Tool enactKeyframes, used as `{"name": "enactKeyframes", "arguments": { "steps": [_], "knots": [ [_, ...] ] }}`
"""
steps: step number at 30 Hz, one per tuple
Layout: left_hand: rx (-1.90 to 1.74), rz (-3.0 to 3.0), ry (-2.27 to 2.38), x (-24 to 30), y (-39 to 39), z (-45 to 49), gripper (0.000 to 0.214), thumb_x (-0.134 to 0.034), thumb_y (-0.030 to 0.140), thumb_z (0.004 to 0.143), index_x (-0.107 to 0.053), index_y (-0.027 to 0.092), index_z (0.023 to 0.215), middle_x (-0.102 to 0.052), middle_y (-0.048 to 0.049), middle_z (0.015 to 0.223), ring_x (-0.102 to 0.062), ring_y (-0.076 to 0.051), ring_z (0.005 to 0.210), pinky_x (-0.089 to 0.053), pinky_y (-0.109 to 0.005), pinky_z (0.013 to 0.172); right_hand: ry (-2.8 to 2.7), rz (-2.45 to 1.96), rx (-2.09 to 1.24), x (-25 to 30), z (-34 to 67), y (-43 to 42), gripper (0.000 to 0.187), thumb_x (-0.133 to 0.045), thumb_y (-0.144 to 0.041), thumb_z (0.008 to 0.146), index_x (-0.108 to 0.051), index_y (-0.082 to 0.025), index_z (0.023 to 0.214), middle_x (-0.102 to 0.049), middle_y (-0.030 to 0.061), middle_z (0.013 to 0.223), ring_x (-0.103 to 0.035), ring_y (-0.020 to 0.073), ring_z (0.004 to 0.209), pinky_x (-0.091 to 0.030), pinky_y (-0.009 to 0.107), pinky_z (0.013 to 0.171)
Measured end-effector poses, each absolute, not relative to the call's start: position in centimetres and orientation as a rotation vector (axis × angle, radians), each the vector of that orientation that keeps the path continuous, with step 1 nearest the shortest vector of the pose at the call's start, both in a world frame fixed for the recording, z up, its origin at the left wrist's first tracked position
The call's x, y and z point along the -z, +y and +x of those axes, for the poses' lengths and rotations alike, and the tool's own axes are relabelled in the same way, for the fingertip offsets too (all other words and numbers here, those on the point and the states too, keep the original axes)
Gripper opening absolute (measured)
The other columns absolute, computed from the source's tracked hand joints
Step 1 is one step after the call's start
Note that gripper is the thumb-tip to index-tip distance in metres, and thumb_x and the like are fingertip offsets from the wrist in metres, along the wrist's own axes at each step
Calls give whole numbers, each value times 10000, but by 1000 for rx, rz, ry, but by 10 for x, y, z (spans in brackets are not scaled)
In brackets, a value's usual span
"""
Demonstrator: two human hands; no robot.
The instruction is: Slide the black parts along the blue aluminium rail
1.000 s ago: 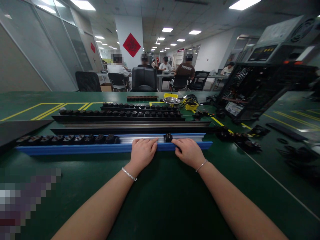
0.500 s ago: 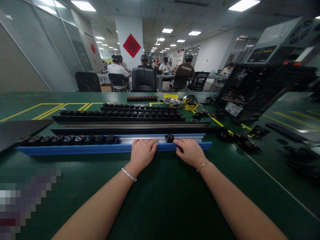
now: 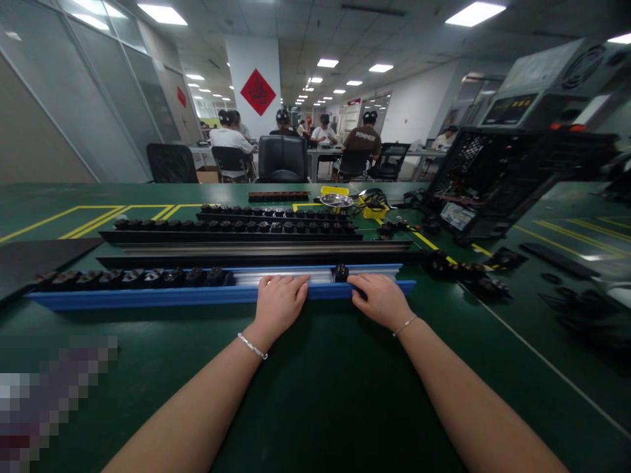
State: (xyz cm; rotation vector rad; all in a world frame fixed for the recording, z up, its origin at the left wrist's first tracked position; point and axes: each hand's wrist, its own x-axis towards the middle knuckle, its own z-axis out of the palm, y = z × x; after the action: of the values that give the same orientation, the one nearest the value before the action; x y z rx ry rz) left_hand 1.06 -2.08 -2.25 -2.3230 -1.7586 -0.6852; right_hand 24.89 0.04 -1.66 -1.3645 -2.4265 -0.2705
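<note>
A long blue track rail (image 3: 148, 301) with a silvery channel lies crosswise in front of me. Several black socket modules (image 3: 175, 277) sit in a row along its left part. My left hand (image 3: 280, 302) is closed over the rail's near edge, its fingers reaching into the channel. Farther right, a single black socket module (image 3: 340, 272) sits in the channel, apart from the row. My right hand (image 3: 378, 299) is closed at this module's right side, fingertips against it and thumb by the near wall. Its exact grip is partly hidden.
Behind the blue rail lie a black rail (image 3: 246, 261) and another rail (image 3: 236, 227) filled with black modules. A metal bowl (image 3: 336, 200), yellow trays and cables stand farther back. To the right is an open computer case (image 3: 468, 184) with loose black parts near it.
My right hand and the single module have slid a little to the right along the rail. My left hand stays in place on the rail.
</note>
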Motion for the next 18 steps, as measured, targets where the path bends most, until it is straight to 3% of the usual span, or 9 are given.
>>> {"name": "enactKeyframes", "arguments": {
  "steps": [18],
  "knots": [
    [671, -2334, -1771, 21, -22, 11, 388, -306, 415, 936, -609, 326, 1161, -712, -10, 942, -594, -211, 886, -307, -403, 842, -2390, -1344, 283, 17, 259, 3, 239, -472, -251, 823, -647, -211, 981, -690, 48, 968, -613, 180, 866, -426, 300, 799]
  ]
}}
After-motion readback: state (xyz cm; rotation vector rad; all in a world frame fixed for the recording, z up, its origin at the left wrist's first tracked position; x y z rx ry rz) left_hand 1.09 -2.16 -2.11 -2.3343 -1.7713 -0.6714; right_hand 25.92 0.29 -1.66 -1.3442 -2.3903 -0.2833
